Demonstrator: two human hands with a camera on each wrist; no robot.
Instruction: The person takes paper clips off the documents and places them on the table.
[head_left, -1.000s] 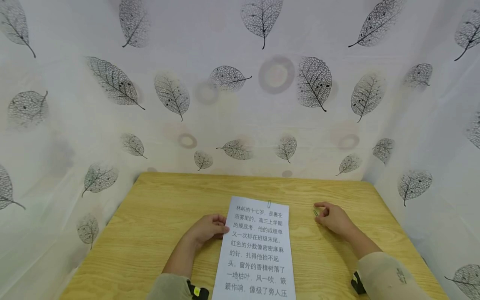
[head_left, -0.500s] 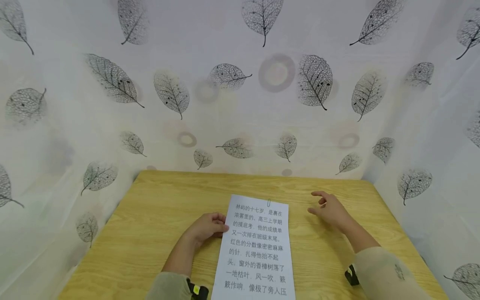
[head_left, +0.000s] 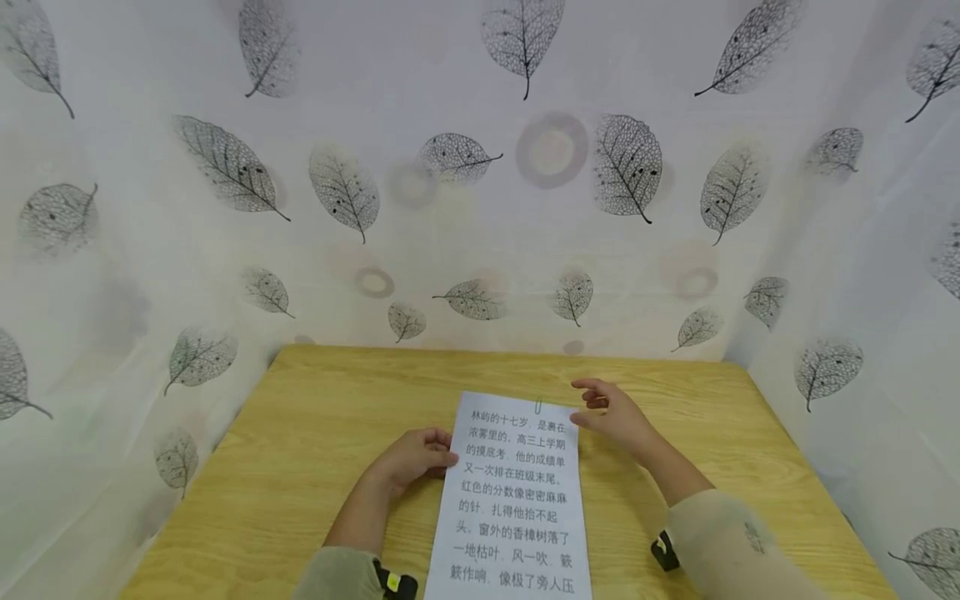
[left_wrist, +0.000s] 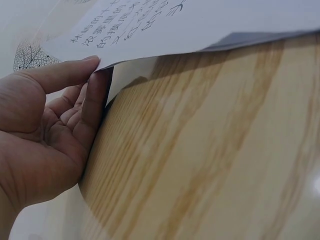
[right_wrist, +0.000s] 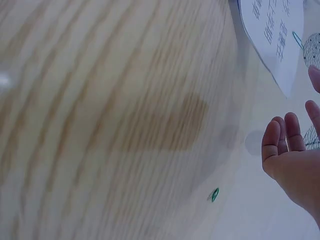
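Note:
A white sheet of paper [head_left: 510, 500] printed with large Chinese characters lies over the table's middle, tilted slightly. My left hand [head_left: 417, 456] pinches its left edge between thumb and forefinger; the left wrist view shows the thumb on top and that edge [left_wrist: 150, 59] lifted off the wood. On the sheet's top edge sits a paper clip [head_left: 537, 407], which looks green in the right wrist view. Beside the top right corner, my right hand [head_left: 617, 415] holds nothing, its fingers apart. A second green paper clip [right_wrist: 215, 194] lies on the table, away from that hand.
The light wood-grain table [head_left: 337, 392] reaches back to a pale curtain [head_left: 480, 225] with a leaf print, which encloses it at the back and both sides. A black band [head_left: 663, 550] is strapped at the right wrist, another [head_left: 396, 583] at the left.
One second ago my right hand had a green paper clip at its fingertips; it has let go and moved left to the sheet's top right corner. My left hand has stayed put.

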